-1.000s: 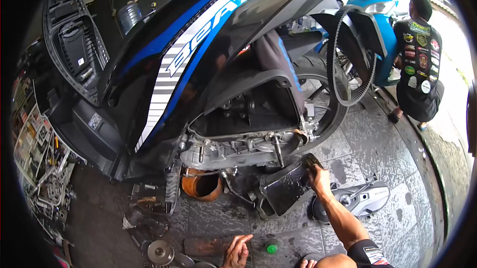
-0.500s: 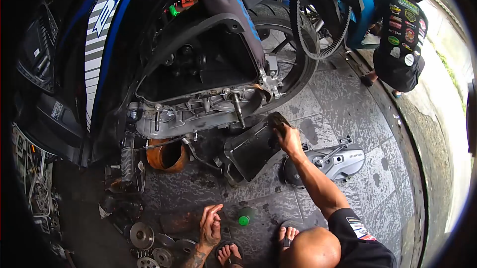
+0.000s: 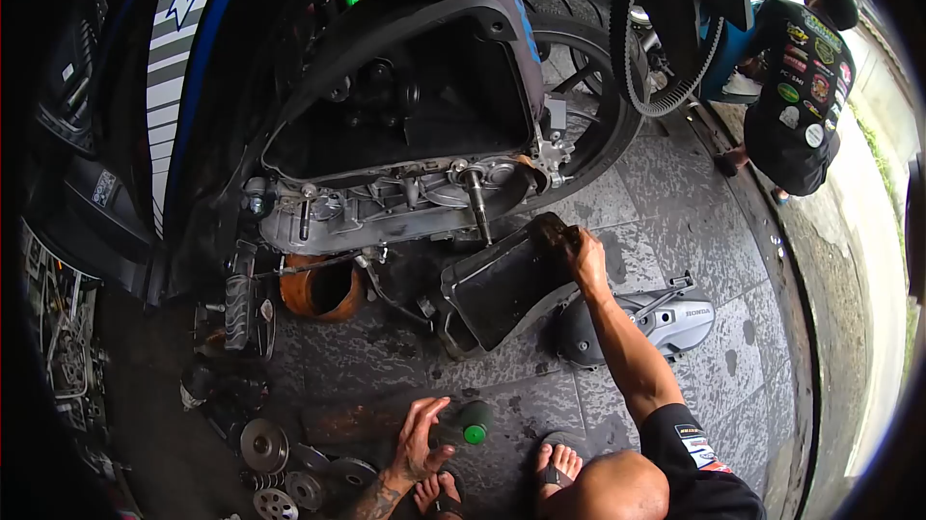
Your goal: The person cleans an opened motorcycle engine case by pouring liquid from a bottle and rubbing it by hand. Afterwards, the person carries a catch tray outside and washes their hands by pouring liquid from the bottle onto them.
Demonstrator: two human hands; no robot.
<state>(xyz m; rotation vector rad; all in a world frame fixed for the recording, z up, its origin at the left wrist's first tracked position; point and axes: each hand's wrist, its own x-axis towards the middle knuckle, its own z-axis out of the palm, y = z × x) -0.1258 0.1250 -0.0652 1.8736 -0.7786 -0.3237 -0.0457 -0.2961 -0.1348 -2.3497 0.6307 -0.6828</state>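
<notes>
Beneath the scooter [image 3: 193, 67] and its bared crankcase [image 3: 376, 226], a black open box [image 3: 506, 293] sits tilted, gripped at its far right corner.
Good handling would mean a firm corner grip, the box held at a steady angle, and its rim kept clear of the protruding shaft [image 3: 479, 206] close above. The box looks roughly rectangular and deep, dull black, with a paler worn edge on the left. The Honda-marked cover [image 3: 680, 322] lies to its right. The right hand [image 3: 586, 260] has its fingers clamped on that corner; whether the dark lump there is separate, I cannot tell. The left hand [image 3: 420, 438], fingers and thumb apart, is just beside the green-capped bottle [image 3: 474, 416].
</notes>
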